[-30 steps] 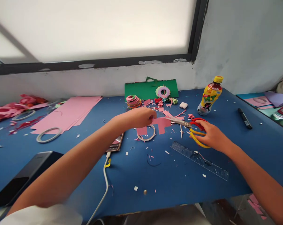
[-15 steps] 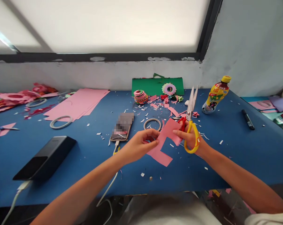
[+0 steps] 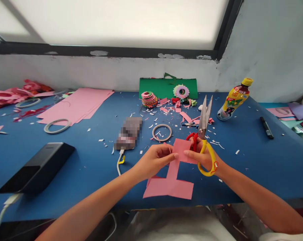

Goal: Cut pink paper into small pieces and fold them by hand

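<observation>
A piece of pink paper (image 3: 173,170), cut into an I-like shape with a narrow middle strip, hangs above the front of the table. My left hand (image 3: 157,159) pinches its upper left side between thumb and fingers. On the upper right side, the thumb of my right hand (image 3: 203,155) presses on the paper. That hand also keeps hold of a pair of scissors (image 3: 203,125) with one red and one yellow handle, blades pointing up and slightly parted. The fingers behind the paper are partly hidden.
Paper scraps (image 3: 166,108) litter the blue table (image 3: 96,180). A phone (image 3: 128,132) with a cable, a tape roll (image 3: 161,133) and a dark box-like device (image 3: 38,164) lie around. Pink sheets (image 3: 78,103) are behind left; a bottle (image 3: 235,100) and a marker (image 3: 266,128) are right.
The pink paper has turned so its strip hangs downward, with the wide lower end toward me. Both hands have shifted slightly down, and the scissors have moved down with the right one.
</observation>
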### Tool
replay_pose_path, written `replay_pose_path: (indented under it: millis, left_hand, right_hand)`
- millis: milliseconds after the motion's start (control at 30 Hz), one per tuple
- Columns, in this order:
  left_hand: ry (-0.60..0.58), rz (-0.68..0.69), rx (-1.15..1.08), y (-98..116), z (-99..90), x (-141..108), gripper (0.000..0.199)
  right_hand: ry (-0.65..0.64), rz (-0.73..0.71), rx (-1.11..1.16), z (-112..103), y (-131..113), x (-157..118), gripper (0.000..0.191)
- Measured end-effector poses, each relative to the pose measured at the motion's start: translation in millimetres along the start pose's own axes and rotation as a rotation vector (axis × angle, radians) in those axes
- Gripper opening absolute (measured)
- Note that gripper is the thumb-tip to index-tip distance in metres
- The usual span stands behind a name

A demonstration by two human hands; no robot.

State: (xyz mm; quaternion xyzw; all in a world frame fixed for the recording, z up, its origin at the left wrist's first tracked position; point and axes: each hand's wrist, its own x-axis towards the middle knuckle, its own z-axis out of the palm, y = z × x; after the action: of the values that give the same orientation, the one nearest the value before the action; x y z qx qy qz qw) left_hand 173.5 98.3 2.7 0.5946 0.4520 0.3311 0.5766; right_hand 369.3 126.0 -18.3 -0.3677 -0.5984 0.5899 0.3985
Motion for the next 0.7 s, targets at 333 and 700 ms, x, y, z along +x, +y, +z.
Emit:
replay_pose_path:
  millis: [333, 700]
  left_hand:
    - [-0.007, -0.048, 0.024, 4.4, -1.7, -4.6, 0.026]
    - [-0.045, 0.034, 0.061, -5.1, -2.3, -4.8, 0.032]
  right_hand:
    - [0.025, -0.074, 0.086, -7.1, 3.4, 5.6, 0.027]
    - [0.052, -0.071, 0.13, -4.4, 4.4, 0.7, 0.028]
